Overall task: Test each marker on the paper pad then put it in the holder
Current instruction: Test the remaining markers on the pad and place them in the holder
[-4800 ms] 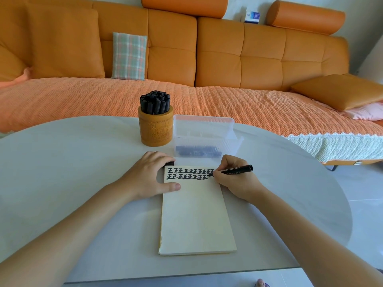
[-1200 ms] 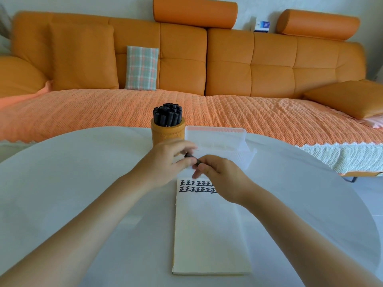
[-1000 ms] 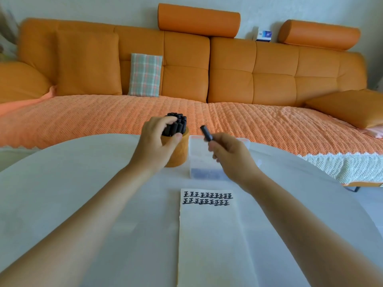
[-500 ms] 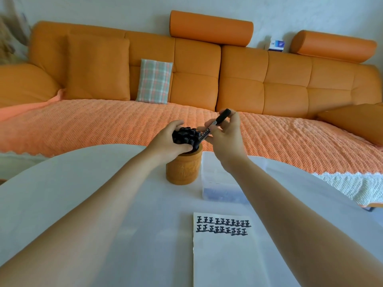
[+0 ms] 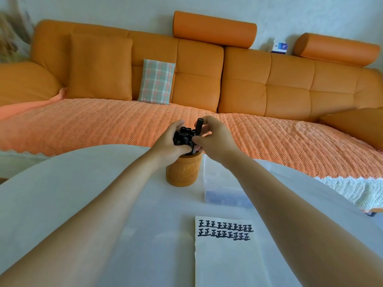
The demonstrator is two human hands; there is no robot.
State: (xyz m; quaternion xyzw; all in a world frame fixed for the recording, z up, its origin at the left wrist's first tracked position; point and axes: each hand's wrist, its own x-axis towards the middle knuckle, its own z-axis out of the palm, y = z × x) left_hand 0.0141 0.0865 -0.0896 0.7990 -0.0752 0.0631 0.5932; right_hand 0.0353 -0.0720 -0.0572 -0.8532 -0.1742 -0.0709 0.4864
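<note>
A round wooden holder (image 5: 184, 171) stands mid-table, packed with several black markers (image 5: 183, 137). My left hand (image 5: 170, 141) curls round the bunch of marker tops and holds them aside. My right hand (image 5: 215, 139) pinches one capped black marker (image 5: 198, 127), nearly upright, with its lower end down among the others at the holder's right side. The paper pad (image 5: 226, 253) lies nearer to me at the right, with two rows of black test marks (image 5: 224, 232) along its top.
A clear plastic box (image 5: 222, 196) holding dark markers sits right of the holder, partly behind my right forearm. The white oval table (image 5: 72, 193) spreads to the left. An orange sofa (image 5: 238, 83) with cushions stands beyond the table.
The marker in my right hand has tipped from slanted to nearly upright and sunk into the holder. My left hand stayed on the bunch. The view has tilted up a little.
</note>
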